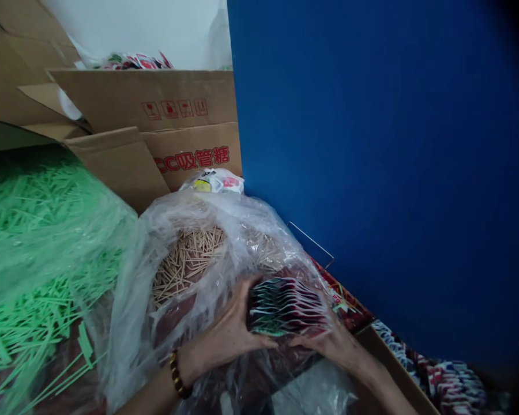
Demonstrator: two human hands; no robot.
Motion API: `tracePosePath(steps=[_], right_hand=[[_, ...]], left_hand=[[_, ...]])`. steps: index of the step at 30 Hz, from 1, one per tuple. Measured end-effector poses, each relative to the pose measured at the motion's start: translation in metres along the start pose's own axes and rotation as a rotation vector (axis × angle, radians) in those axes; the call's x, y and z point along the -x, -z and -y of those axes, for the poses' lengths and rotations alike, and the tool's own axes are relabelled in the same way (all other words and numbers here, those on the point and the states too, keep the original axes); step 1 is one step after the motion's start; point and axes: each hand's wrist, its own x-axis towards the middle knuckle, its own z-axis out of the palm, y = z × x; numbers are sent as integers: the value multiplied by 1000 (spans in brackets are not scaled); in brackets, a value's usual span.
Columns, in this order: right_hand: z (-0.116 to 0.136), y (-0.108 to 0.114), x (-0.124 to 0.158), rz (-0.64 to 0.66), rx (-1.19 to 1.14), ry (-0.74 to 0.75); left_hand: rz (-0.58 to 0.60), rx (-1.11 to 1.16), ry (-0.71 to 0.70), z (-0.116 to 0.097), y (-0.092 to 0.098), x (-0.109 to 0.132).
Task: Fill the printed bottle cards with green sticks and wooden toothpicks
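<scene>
A stack of small flat packets (288, 305), seen edge-on in dark green, white and dark red, is squeezed between my two hands. My left hand (233, 328), with a beaded bracelet at the wrist, wraps the stack's left end, its thumb along the near side. On the right end my right hand (328, 334) closes in the same way, thumb also in front. Beneath and behind the packets spreads a clear plastic bag (190, 207) holding tan thin sticks (188, 259).
Bright green sticks (38, 230) under clear plastic fill the left side. Cardboard boxes (190, 138) stand behind. A blue panel (372, 144) rises on the right, with a thin wire handle (311, 242) by its lower edge. More stacked packets (450, 380) lie in a box at lower right.
</scene>
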Motion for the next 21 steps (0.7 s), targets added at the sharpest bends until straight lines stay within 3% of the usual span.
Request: tracePosePath(steps=[9, 13, 16, 21], right_hand=[[6, -11, -7, -152, -28, -13], [13, 0, 0, -41, -26, -21], [8, 1, 0, 37, 6, -52], [0, -8, -6, -5, 47, -62]], left_hand=[[-74, 16, 30, -6, -4, -7], [-30, 38, 7, -11, 0, 0], [23, 54, -1, -3, -2, 0], [-16, 65, 13, 10, -8, -4]])
